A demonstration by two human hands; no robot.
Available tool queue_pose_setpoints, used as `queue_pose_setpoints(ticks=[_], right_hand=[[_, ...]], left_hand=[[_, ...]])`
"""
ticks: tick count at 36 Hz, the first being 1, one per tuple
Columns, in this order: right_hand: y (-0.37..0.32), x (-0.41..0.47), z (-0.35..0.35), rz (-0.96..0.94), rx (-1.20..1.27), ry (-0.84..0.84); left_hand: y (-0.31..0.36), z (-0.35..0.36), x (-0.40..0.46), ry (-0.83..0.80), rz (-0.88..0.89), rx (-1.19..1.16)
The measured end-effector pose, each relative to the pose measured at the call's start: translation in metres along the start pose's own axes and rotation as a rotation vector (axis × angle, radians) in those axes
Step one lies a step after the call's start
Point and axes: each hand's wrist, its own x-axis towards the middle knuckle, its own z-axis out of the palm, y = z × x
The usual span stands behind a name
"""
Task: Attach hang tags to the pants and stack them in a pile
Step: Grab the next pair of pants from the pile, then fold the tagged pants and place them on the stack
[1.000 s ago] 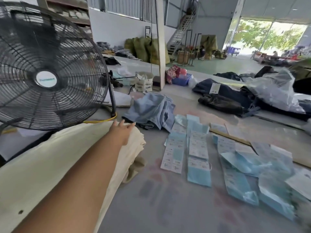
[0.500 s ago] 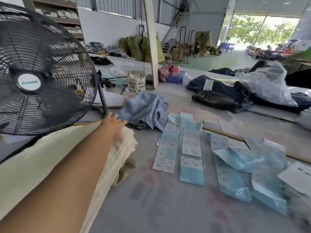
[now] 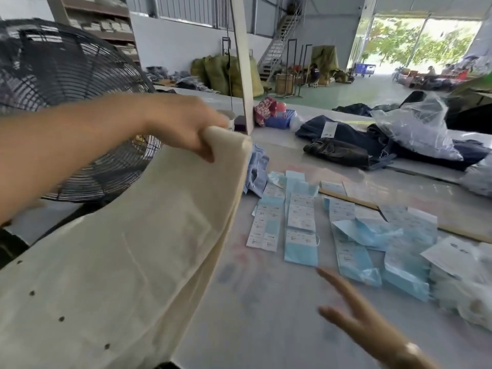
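1. Pants (image 3: pixel 127 262): cream pair, far end lifted off the tabletop (image 3: pixel 266 328) by the left hand (image 3: pixel 183 123); near end spreads toward the viewer at lower left. A second ago the same pair lay flat with that hand resting open on its far edge.
2. Left hand: grip closed on a fold at the cloth's top edge, fingers curled round it.
3. Right hand (image 3: pixel 367 318): newly in view at lower right, fingers spread and straight, holding nothing, just above the tabletop and near the tags.
4. Hang tags (image 3: pixel 300 222): blue-and-white strips in rows at mid-tabletop, right of the pants, apart from them.
5. Fan (image 3: pixel 66 115): black cage, behind the left arm.
6. Reading: the pair appears to be coming up for handling; no tag is visibly attached yet, and the free hand seems headed for one.
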Motion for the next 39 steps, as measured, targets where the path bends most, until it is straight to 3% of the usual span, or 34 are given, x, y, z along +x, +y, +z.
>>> queue_pose_setpoints(ticks=[3,6,8,11,13,16,19,22,26,28,31,33,36,39], right_hand=[[-0.042,0.018,0.052,0.025,0.234,-0.271],[-0.065,0.016,0.077,-0.036,0.303,-0.399],[-0.075,0.006,0.081,-0.027,0.36,-0.334],[-0.073,-0.008,0.072,0.071,0.468,-0.014],[-0.07,-0.02,0.048,0.105,0.493,0.073],[-0.075,-0.041,-0.013,0.08,0.48,-0.02],[-0.077,-0.052,-0.084,0.115,0.461,-0.129],[-0.068,-0.049,-0.151,0.233,0.366,-0.149],[-0.043,-0.025,-0.196,0.416,0.103,-0.225],[-0.022,-0.006,-0.193,0.527,-0.124,-0.28],[0.02,0.017,-0.159,0.559,-0.617,-0.221],[0.058,0.016,-0.123,0.545,-0.785,-0.137],[0.119,-0.008,-0.063,0.605,-0.851,-0.174],[0.147,-0.028,-0.026,0.619,-0.78,-0.099]], left_hand=[[0.035,-0.029,-0.008,0.072,0.061,-0.032],[0.065,-0.051,-0.008,0.222,0.088,-0.045],[0.084,-0.061,-0.003,0.294,0.088,-0.058],[0.113,-0.071,0.002,0.399,0.093,-0.144],[0.125,-0.077,0.005,0.453,0.075,-0.177],[0.124,-0.086,0.014,0.386,-0.059,-0.405],[0.105,-0.084,0.023,0.166,-0.218,-0.609],[0.086,-0.067,0.017,0.146,-0.282,-0.612],[0.075,0.011,0.029,-0.257,-0.347,-0.627],[0.082,0.068,0.045,-0.375,-0.388,-0.659],[0.108,0.156,0.058,-0.267,-0.481,-0.505],[0.134,0.205,0.059,-0.148,-0.52,-0.382],[0.185,0.259,0.053,-0.134,-0.473,-0.211],[0.246,0.296,0.053,-0.146,-0.254,-0.289]])
